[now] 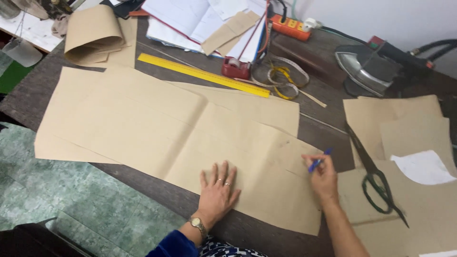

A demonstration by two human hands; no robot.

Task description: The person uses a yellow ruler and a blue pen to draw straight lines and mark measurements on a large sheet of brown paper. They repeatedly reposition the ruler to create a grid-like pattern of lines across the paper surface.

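Note:
A long sheet of brown pattern paper (157, 123) lies across a dark table (323, 128). My left hand (218, 188) rests flat on the sheet's near part, fingers spread, with rings and a wristwatch. My right hand (323, 173) grips a blue pen (320, 160) near the sheet's right end, its tip just above the paper. Black-handled scissors (373, 176) lie to the right of that hand on more brown paper.
A yellow ruler (202, 74) lies beyond the sheet, with a red tape dispenser (235, 68), a coiled measuring tape (281, 76), an open notebook (200, 21) and an orange power strip (290, 27). An iron (364, 69) sits far right. Rolled paper (93, 35) lies far left.

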